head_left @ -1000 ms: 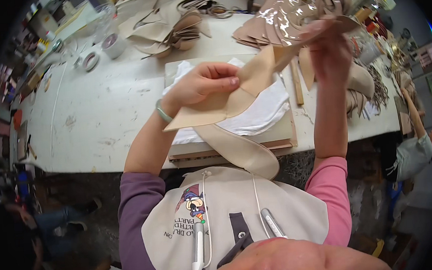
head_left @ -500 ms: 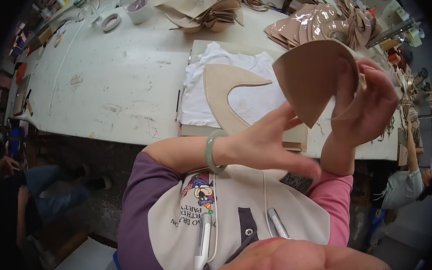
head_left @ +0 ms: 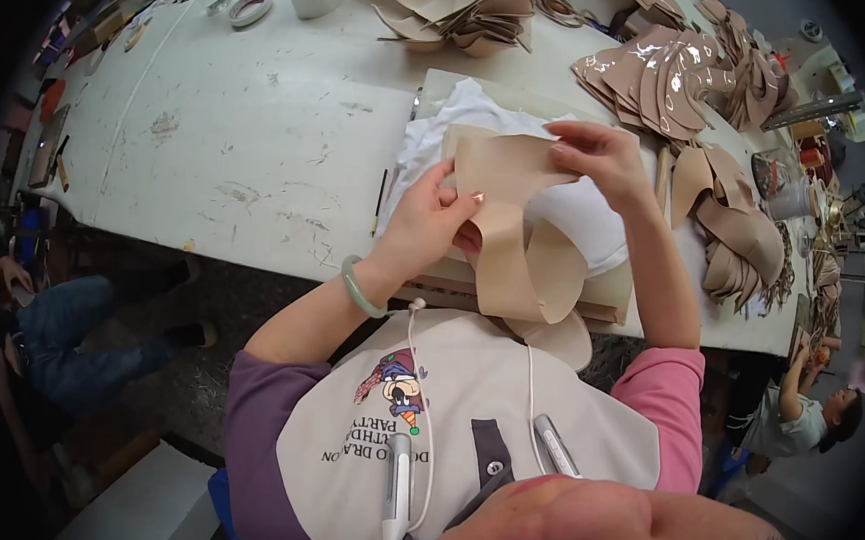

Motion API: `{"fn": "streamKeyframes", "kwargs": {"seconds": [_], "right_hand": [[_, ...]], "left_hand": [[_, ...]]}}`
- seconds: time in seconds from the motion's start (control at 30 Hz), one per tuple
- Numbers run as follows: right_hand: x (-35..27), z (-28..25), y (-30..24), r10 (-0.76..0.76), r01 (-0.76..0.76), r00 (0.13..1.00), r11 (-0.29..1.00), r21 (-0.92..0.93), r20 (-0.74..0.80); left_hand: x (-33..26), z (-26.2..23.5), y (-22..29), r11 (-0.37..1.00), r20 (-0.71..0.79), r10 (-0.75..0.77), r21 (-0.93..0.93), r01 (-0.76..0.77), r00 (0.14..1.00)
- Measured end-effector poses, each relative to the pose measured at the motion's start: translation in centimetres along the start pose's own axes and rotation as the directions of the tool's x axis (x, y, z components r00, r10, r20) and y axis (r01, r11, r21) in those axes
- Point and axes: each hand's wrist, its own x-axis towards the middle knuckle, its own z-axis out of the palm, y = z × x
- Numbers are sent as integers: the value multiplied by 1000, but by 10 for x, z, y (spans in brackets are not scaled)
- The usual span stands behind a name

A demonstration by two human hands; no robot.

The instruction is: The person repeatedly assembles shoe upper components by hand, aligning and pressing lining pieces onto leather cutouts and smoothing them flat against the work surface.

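I hold a tan, curved leather shoe-upper piece (head_left: 510,234) over the table's near edge. My left hand (head_left: 429,225) pinches its upper left edge, and a green bangle sits on that wrist. My right hand (head_left: 596,163) grips the top right corner. The piece's two long legs hang down toward my apron. Under it lies a white cloth (head_left: 590,224) on a flat board (head_left: 610,293).
Piles of tan cut pieces lie at the back (head_left: 464,7) and right (head_left: 679,67) of the white worktable (head_left: 244,153). Tape rolls (head_left: 250,7) sit far left. A can (head_left: 794,200) stands at the right. One person sits lower right (head_left: 799,415), another at the left (head_left: 45,327).
I have brought the leather piece down from in front of me to just above the white cloth, and my left hand has moved up from my chest and taken its edge.
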Motion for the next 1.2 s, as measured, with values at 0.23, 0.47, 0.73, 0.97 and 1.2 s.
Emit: {"fn": "streamKeyframes", "kwargs": {"seconds": [0.23,0.47,0.73,0.97,1.2], "right_hand": [[31,12,20,240,-242,970,957,-158,-33],[31,15,25,284,-308,950,915,-260,-127],[32,17,26,293,-314,949,916,-250,-119],[34,19,26,297,-320,947,902,-291,-122],[33,20,28,281,-309,951,903,-300,-133]], "left_hand": [[20,-21,-5,857,-88,278,473,-205,957],[22,-15,11,858,-157,161,510,-60,974],[27,-16,13,866,-219,123,500,3,968],[30,-18,12,846,-202,107,532,18,974],[30,-17,11,856,-191,106,517,9,976]]}}
